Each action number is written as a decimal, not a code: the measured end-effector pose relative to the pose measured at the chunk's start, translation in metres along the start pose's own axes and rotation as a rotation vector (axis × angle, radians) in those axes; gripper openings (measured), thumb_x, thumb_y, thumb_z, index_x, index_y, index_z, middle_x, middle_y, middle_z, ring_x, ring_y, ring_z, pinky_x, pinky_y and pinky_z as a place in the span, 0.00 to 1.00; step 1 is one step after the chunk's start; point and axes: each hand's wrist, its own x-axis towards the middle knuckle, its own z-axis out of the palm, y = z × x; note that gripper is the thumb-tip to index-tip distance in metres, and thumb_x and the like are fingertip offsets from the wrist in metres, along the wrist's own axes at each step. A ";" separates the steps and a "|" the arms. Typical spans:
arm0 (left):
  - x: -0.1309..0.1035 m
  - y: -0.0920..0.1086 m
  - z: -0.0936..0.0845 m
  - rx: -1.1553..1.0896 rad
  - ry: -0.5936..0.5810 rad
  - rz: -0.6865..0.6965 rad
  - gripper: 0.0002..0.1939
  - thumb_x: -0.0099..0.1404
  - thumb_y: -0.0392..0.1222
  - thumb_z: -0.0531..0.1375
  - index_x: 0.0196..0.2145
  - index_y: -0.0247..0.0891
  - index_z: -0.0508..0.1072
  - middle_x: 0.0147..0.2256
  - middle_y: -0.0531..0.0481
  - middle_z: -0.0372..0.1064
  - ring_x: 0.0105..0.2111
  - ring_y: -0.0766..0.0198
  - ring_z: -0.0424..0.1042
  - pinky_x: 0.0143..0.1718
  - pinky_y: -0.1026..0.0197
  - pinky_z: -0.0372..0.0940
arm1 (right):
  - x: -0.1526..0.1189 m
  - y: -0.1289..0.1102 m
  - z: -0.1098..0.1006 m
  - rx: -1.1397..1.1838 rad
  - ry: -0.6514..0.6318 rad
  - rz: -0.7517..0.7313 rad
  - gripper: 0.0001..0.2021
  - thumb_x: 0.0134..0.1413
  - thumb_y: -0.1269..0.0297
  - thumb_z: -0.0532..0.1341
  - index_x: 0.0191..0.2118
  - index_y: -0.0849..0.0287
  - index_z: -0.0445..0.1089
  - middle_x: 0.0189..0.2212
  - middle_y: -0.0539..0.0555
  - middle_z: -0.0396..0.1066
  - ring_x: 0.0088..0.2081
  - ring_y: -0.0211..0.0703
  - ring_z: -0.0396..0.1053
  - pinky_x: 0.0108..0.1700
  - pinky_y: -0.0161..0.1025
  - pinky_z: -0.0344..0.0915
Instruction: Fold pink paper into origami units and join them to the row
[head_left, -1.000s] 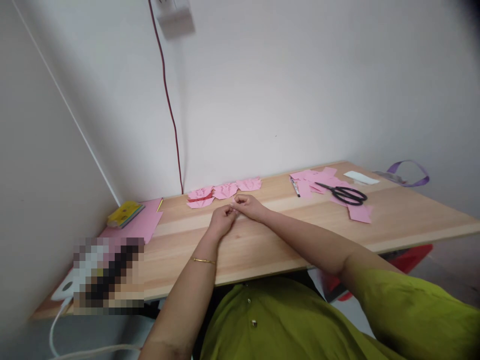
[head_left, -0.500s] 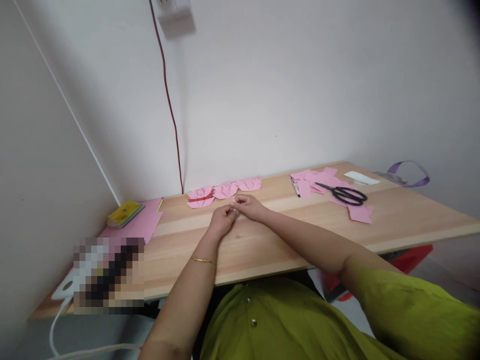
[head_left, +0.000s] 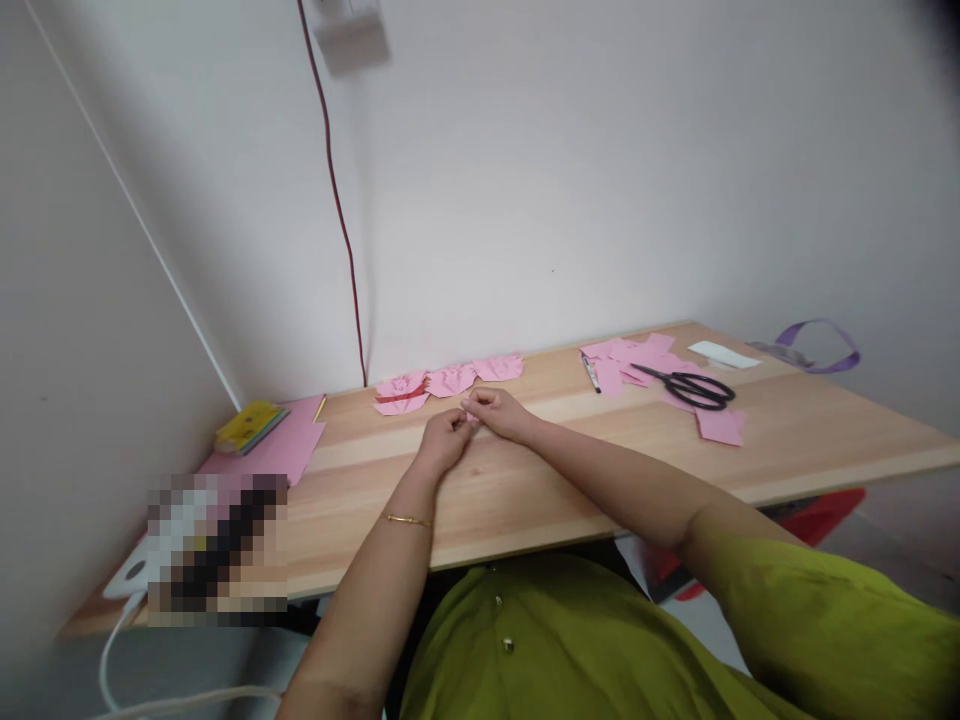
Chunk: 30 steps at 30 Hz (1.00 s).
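My left hand [head_left: 445,440] and my right hand [head_left: 498,414] meet near the middle of the wooden table [head_left: 360,500]. Both have their fingers pinched on a small piece of pink paper [head_left: 472,420], mostly hidden by the fingers. Just behind them, along the wall, lie folded pink paper shapes: one at left [head_left: 402,393] with a red strip across it, one in the middle [head_left: 451,380] and one at right [head_left: 500,368].
Black scissors [head_left: 697,390] rest on pink paper scraps [head_left: 622,352] at right, beside a pen [head_left: 591,373] and a white strip [head_left: 724,354]. At left, a yellow pack [head_left: 247,427] sits on pink sheets [head_left: 304,440], near a white power strip [head_left: 133,572].
My fingers have shifted very slightly at the pinched paper. Everything else is as it was.
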 end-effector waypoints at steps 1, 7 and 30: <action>0.000 0.000 0.000 0.000 0.000 0.001 0.13 0.55 0.46 0.57 0.19 0.37 0.60 0.18 0.58 0.53 0.21 0.70 0.52 0.24 0.65 0.48 | 0.000 0.000 0.000 0.001 -0.001 0.001 0.17 0.51 0.50 0.58 0.24 0.60 0.63 0.22 0.47 0.61 0.26 0.36 0.59 0.32 0.34 0.57; 0.000 -0.001 0.000 0.005 0.001 0.010 0.14 0.55 0.47 0.57 0.19 0.37 0.60 0.18 0.58 0.53 0.21 0.70 0.52 0.23 0.65 0.48 | 0.001 0.002 0.000 0.011 -0.011 0.002 0.16 0.51 0.50 0.58 0.25 0.60 0.63 0.22 0.47 0.61 0.26 0.35 0.59 0.31 0.34 0.58; -0.001 0.001 0.001 0.065 0.014 0.013 0.14 0.55 0.46 0.56 0.19 0.37 0.59 0.17 0.58 0.54 0.21 0.69 0.53 0.25 0.64 0.48 | 0.001 0.006 0.000 0.005 -0.013 0.002 0.17 0.52 0.50 0.58 0.25 0.60 0.64 0.23 0.48 0.63 0.27 0.36 0.60 0.32 0.34 0.59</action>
